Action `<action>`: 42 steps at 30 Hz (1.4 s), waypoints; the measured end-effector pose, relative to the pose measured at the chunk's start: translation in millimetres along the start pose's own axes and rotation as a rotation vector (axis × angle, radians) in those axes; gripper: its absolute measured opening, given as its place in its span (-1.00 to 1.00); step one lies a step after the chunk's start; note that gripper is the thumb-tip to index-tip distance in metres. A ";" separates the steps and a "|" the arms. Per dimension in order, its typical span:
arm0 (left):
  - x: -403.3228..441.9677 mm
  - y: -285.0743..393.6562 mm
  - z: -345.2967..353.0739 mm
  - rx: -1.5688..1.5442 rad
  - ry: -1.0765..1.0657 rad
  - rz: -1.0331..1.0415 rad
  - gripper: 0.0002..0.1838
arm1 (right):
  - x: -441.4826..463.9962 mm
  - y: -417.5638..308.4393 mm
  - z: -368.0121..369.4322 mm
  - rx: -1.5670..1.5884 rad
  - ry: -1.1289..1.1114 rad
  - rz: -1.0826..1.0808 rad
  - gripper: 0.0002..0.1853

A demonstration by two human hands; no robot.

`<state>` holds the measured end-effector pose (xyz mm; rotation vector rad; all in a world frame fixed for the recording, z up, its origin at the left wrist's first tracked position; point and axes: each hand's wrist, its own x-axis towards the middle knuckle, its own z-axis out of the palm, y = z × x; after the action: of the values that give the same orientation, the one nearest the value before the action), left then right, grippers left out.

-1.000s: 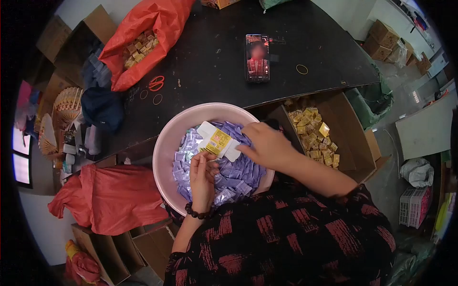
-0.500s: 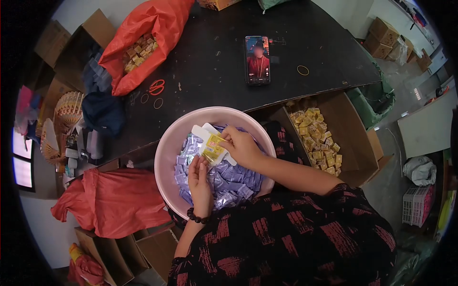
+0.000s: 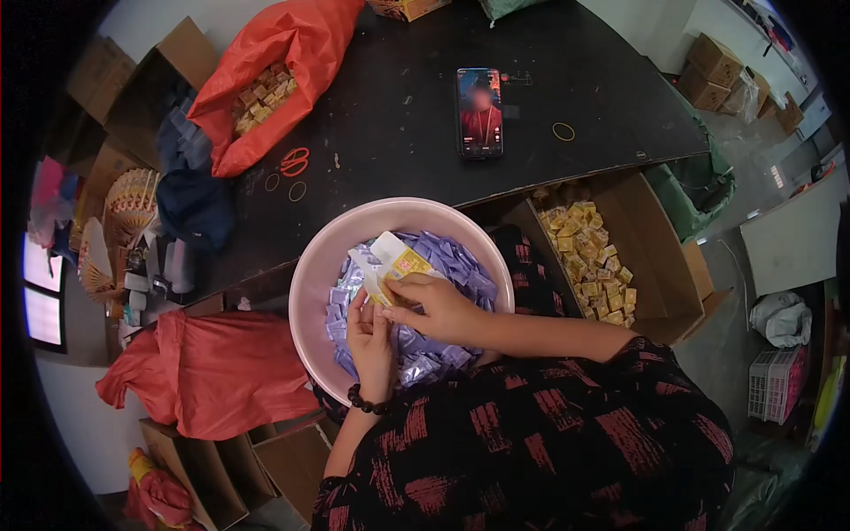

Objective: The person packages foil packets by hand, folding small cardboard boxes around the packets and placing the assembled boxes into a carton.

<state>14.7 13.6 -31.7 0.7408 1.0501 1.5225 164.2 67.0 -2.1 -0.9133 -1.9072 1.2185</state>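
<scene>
Over a pink basin (image 3: 312, 265) full of small purple packets (image 3: 460, 265), both my hands are closed on a small yellow and white carton (image 3: 409, 262). Its white flaps stand open at the upper left. My left hand (image 3: 370, 341), with a dark bead bracelet at the wrist, pinches the carton's lower end. From the right, my right hand (image 3: 429, 305) grips its lower side, the thumb close to the left fingertips. The fingers partly cover the carton, and I cannot tell whether anything is inside it.
Right of the basin, a cardboard box (image 3: 637, 212) holds many small yellow boxes (image 3: 589, 257). On the black table (image 3: 390, 142) lie a phone (image 3: 479, 113), red-handled scissors (image 3: 295, 161), rubber bands and an open red bag (image 3: 310, 53) of similar boxes. Another red bag (image 3: 230, 372) is at the left.
My right hand has moved down and left along the carton, from its upper right to its lower side. The carton has turned and its flaps point differently. My left hand stays at the lower end.
</scene>
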 end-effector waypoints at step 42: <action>-1.2 12.7 3.0 0.187 -0.321 -0.067 -0.38 | -3.0 33.9 -21.5 0.678 0.009 0.225 -0.90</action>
<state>12.3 12.8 -18.8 1.0326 0.9702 1.2095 190.2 84.7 -27.1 -0.7582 -1.2500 1.8282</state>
